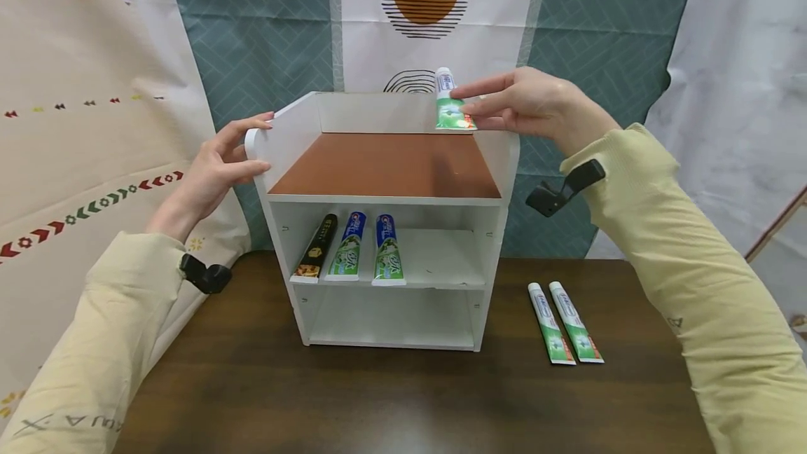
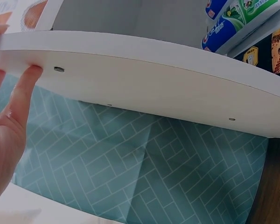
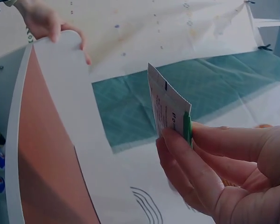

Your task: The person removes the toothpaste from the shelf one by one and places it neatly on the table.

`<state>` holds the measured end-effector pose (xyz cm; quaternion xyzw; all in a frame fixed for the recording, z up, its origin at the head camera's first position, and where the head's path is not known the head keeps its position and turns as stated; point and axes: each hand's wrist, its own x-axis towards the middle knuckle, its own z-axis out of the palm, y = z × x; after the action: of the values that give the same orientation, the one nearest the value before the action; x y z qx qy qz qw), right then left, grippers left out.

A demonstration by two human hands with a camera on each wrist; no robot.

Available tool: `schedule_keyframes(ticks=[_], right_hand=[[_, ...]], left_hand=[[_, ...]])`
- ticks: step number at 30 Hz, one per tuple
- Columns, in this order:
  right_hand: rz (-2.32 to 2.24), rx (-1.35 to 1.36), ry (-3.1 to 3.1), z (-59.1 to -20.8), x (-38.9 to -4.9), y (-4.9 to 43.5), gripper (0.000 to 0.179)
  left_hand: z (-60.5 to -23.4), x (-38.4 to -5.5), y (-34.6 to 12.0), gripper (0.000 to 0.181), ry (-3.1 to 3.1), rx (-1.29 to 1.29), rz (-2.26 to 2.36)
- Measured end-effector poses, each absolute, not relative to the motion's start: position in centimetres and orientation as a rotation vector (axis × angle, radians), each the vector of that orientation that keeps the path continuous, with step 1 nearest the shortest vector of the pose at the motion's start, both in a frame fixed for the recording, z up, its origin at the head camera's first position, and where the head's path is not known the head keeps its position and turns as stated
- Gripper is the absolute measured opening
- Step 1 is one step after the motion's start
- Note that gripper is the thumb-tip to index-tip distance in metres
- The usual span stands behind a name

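right hand (image 1: 528, 101): fingers pinch flat-ended tube (image 1: 448, 109) | left hand (image 1: 208, 172): fingers grip smooth white shelf (image 1: 391, 321) side, cropped in left wrist view

Pale yellow sleeves (image 1: 700, 279) with snug cuffs (image 1: 627, 160) and dark printed lettering (image 1: 74, 421), plus small black wrist cameras (image 1: 204, 274)

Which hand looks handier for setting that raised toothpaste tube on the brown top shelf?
Probably the right hand: it already pinches the tube up near the brown top shelf. The left hand has no tube and grips the white unit's left side panel.
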<state>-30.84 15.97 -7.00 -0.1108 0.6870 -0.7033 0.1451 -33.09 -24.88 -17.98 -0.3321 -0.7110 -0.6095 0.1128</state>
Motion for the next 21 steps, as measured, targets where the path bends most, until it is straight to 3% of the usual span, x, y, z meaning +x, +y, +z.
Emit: schedule_keyframes(ticks=[9, 21], right_hand=[[-2.143, -0.287, 1.914, -7.6, -29.8, 22.9, 0.025], [-2.067, -0.266, 2.002, -12.1, -29.7, 28.9, 0.026]], left_hand=[[-18.0, -33.0, -24.7, 0.049, -2.086, -0.98, -1.786], [-18.1, -33.0, -24.8, 0.05, -2.063, -0.996, -1.806]])
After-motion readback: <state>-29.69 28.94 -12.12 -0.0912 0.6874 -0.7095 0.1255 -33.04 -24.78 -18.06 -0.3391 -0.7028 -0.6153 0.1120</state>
